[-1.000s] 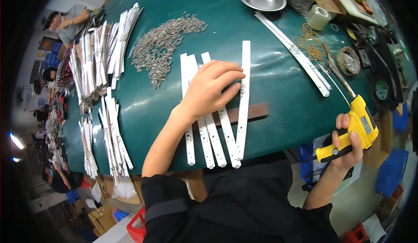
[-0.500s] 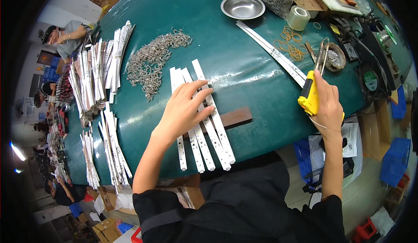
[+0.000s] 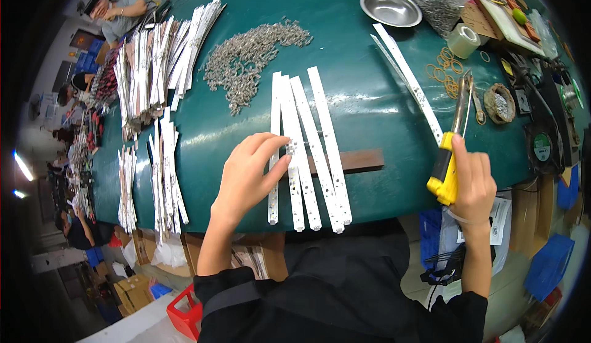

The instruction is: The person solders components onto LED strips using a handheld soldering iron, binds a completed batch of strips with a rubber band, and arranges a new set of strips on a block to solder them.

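Note:
Several narrow white circuit-board strips [image 3: 312,186] with small chips lie roughly side by side in front of me. Over the left ones is my left hand [image 3: 246,167], its thumb and forefinger apart and curved at the edge of one strip; whether they touch it I cannot tell. My right hand [image 3: 474,183] is wrapped round the handle of a yellow and black soldering gun [image 3: 444,174], its long metal tip pointing away from me. A dark brown bar [image 3: 363,161] runs crosswise beneath the strips. Left of the gun, more white strips [image 3: 409,81] lie at a slant.
A heap of small metal parts [image 3: 246,57] lies beyond the strips. Bundles of strips [image 3: 144,66] stand left. Toward the right are a steel bowl [image 3: 391,7], a tape roll [image 3: 463,40], rubber bands [image 3: 444,66] and a small round container [image 3: 499,104]. A person [image 3: 123,14] sits far left.
The whole view has shifted and turned. My left hand has moved left across the strips. My right hand has drawn the soldering gun slightly back, away from the small round container.

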`<state>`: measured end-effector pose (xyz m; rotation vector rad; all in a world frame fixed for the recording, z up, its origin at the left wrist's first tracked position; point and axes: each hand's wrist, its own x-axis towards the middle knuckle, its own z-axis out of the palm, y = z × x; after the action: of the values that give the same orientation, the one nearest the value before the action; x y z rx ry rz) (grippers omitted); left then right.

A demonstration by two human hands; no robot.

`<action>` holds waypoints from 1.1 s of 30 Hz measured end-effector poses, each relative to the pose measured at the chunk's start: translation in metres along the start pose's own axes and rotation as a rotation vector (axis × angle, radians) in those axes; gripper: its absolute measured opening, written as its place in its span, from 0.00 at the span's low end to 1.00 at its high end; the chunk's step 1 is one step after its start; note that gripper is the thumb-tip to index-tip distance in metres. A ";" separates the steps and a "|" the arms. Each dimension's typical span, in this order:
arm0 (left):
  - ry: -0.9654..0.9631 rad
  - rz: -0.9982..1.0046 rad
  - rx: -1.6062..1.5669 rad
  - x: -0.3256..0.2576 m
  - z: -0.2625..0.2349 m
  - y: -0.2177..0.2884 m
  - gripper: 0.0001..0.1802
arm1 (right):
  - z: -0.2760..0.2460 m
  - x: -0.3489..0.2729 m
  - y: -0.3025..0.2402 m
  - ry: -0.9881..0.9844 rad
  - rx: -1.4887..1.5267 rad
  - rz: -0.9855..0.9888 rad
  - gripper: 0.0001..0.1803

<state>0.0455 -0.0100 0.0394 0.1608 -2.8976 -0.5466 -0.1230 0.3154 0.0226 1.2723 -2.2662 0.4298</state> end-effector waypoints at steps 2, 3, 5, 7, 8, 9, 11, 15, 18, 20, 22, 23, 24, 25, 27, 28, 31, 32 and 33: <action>-0.029 -0.270 -0.078 -0.012 0.003 0.005 0.17 | -0.006 -0.001 -0.018 -0.049 0.056 -0.032 0.37; -0.027 -0.281 -0.080 -0.016 0.005 0.009 0.17 | -0.008 0.003 -0.032 -0.054 0.113 -0.038 0.37; 0.016 -0.462 0.030 -0.025 0.007 0.020 0.23 | -0.004 0.006 -0.052 -0.063 0.171 -0.065 0.33; 0.035 -0.559 -0.002 -0.034 0.013 0.028 0.35 | 0.001 0.009 -0.070 -0.079 0.215 -0.092 0.33; 0.042 -0.581 -0.006 -0.035 0.017 0.034 0.38 | 0.004 0.010 -0.078 -0.075 0.243 -0.093 0.33; 0.048 -0.601 -0.011 -0.036 0.023 0.041 0.41 | 0.008 0.010 -0.085 -0.078 0.261 -0.096 0.33; 0.082 -0.518 0.028 -0.042 0.030 0.055 0.47 | 0.011 0.012 -0.097 -0.086 0.312 -0.086 0.32; 0.111 -0.420 0.031 -0.042 0.053 0.071 0.52 | 0.010 0.005 -0.099 -0.133 0.375 -0.097 0.34; 0.095 -0.468 0.075 -0.043 0.061 0.074 0.56 | 0.004 0.003 -0.095 -0.108 0.566 0.024 0.44; 0.091 -0.478 0.093 -0.037 0.064 0.077 0.56 | -0.001 0.003 -0.091 -0.087 0.613 0.169 0.46; 0.088 -0.490 0.119 -0.033 0.066 0.078 0.57 | 0.000 0.004 -0.083 -0.029 0.642 0.263 0.46; 0.086 -0.475 0.116 -0.030 0.068 0.077 0.58 | -0.002 0.006 -0.080 -0.026 0.628 0.305 0.46; 0.085 -0.461 0.115 -0.027 0.069 0.076 0.58 | -0.005 0.008 -0.078 -0.021 0.714 0.385 0.45; 0.091 -0.465 0.119 -0.026 0.068 0.075 0.58 | -0.008 0.010 -0.076 -0.016 0.802 0.465 0.45; 0.069 -0.449 0.085 -0.026 0.061 0.070 0.55 | -0.012 0.016 -0.070 0.058 0.895 0.470 0.45; 0.050 -0.479 0.119 -0.025 0.055 0.069 0.53 | -0.015 0.018 -0.068 0.067 0.953 0.517 0.45; 0.123 -0.482 0.095 -0.038 0.050 0.050 0.52 | -0.019 0.022 -0.054 0.087 1.088 0.577 0.45; 0.156 -0.482 0.129 -0.043 0.048 0.048 0.53 | -0.014 0.017 -0.044 0.091 1.204 0.553 0.43; 0.162 -0.485 0.140 -0.047 0.046 0.048 0.53 | -0.007 0.012 -0.034 0.096 1.320 0.526 0.40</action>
<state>0.0790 0.0569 0.0075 0.8983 -2.7307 -0.3745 -0.0973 0.2935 0.0362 0.9967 -2.1307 2.3589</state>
